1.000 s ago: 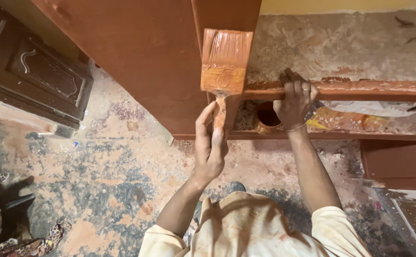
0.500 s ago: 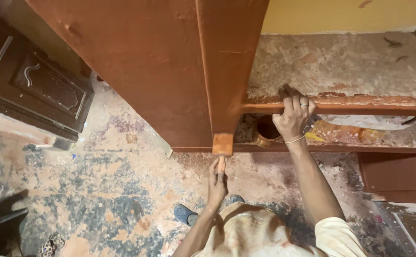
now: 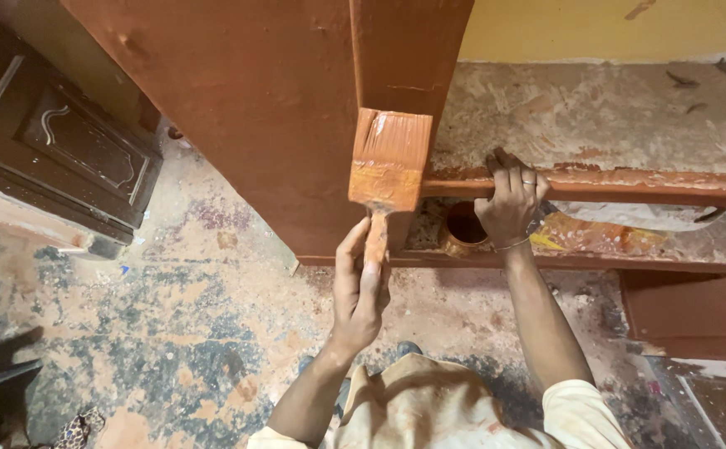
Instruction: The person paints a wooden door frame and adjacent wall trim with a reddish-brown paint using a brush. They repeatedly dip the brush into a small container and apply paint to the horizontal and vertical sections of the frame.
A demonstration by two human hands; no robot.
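Priming the wooden frame – most of it's coated already

We've got the wide paintbrush (image 3: 389, 162) gripped by its handle in our left hand (image 3: 361, 291), bristles flat on the upright post (image 3: 408, 50); right hand (image 3: 512, 199) is wrapped around the horizontal rail (image 3: 629, 183). The broad panel (image 3: 238, 108) looks fully red-brown – the rail's edges still look patchy. Floor (image 3: 155, 333) is paint-splattered concrete; a dark carved door (image 3: 55, 141) lies at left.

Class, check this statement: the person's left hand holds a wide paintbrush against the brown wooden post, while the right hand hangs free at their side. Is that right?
Not quite. The head view shows the right hand gripping the painted horizontal rail, not hanging free. The left hand does hold the wide paintbrush against the brown wooden post.
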